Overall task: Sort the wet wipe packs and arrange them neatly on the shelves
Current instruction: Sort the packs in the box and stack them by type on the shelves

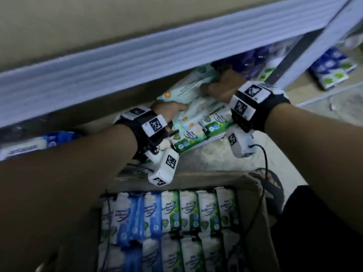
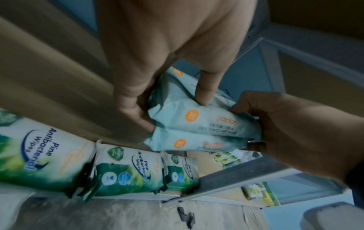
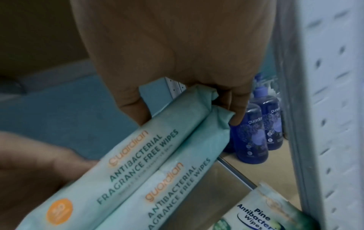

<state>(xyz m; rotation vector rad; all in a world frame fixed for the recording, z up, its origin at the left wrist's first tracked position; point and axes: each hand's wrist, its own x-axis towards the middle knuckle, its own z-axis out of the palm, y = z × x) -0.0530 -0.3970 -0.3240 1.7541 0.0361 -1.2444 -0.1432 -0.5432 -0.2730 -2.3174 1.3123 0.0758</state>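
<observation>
A small stack of pale teal fragrance-free wipe packs (image 1: 188,95) lies on the low shelf, under the shelf above. My left hand (image 1: 172,112) grips its near-left end, with thumb on top and fingers curled round the end (image 2: 174,112). At the far-right end my right hand (image 1: 222,87) has its fingers curled over the packs' ends (image 3: 187,116). Two stacked packs (image 2: 206,123) show in the wrist views (image 3: 138,163). A row of green Pine wipe packs (image 1: 198,134) stands along the shelf's front edge, just below the teal stack (image 2: 126,168).
The pale upper shelf edge (image 1: 137,61) overhangs both hands. A perforated upright (image 3: 325,93) stands right of my right hand, with purple bottles (image 3: 254,132) behind it. A cardboard box (image 1: 253,185) holds blue and green packs by my sandalled foot (image 1: 273,185). A blue pack (image 1: 49,142) lies left.
</observation>
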